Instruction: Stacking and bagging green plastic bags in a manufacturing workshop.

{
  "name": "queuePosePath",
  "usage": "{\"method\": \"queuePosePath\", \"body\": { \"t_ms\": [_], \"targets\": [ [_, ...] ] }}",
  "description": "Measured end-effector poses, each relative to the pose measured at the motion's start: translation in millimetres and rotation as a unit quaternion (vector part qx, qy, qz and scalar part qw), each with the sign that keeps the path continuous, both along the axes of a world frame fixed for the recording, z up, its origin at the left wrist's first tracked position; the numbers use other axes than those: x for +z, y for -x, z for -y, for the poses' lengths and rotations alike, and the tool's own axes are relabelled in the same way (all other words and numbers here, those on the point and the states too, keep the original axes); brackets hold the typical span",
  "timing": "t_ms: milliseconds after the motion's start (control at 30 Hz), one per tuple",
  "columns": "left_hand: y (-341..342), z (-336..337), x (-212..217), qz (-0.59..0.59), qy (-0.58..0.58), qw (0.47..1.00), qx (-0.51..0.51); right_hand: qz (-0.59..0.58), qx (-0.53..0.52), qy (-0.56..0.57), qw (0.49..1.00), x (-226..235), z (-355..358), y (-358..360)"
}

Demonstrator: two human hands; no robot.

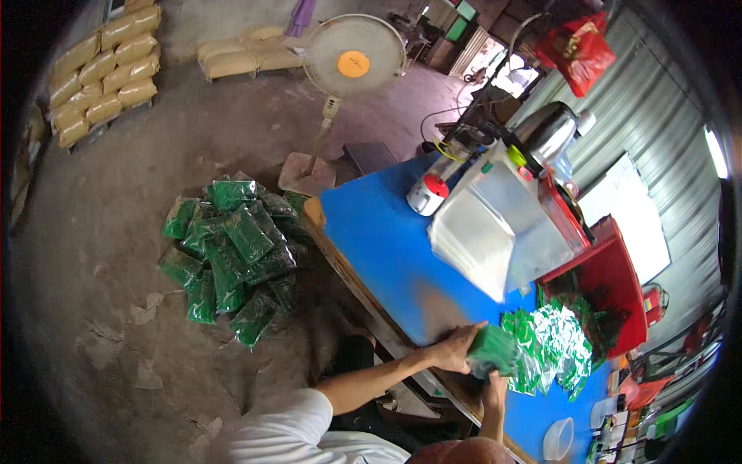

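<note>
Over the near edge of the blue table, my left hand (456,349) grips a green packet (493,349) in clear plastic from its left side. My right hand (495,388) holds the same packet at its lower end, its thumb against it. Motion blurs the packet, and its contents cannot be made out. Just right of it lies a spread of shiny green and silver small packets (545,344) on the blue tabletop (379,240).
Many green packed bags (232,247) lie heaped on the floor to the left. A stand fan (354,58) is behind them. The table holds a clear plastic box (533,224), a stack of clear bags (475,240), a red bin (618,271) and a white tub (558,439).
</note>
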State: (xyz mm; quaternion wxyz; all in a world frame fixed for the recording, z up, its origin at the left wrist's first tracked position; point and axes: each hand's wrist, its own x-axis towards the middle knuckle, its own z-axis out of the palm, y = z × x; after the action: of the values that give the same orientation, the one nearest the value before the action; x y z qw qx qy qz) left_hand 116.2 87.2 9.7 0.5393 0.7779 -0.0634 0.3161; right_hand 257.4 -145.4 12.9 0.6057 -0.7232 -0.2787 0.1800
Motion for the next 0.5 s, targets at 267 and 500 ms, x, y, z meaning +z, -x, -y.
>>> {"method": "queuePosePath", "body": {
  "t_ms": [267,500],
  "targets": [
    [2.0,4.4,0.5,0.006,0.022,0.999,0.024,-0.034,0.042,-0.062,0.997,25.2,-24.6,36.1],
    [-7.9,-0.5,-14.8,0.02,0.056,0.997,-0.042,-0.007,-0.055,-0.001,0.998,28.5,-33.2,43.4]
  ]
}}
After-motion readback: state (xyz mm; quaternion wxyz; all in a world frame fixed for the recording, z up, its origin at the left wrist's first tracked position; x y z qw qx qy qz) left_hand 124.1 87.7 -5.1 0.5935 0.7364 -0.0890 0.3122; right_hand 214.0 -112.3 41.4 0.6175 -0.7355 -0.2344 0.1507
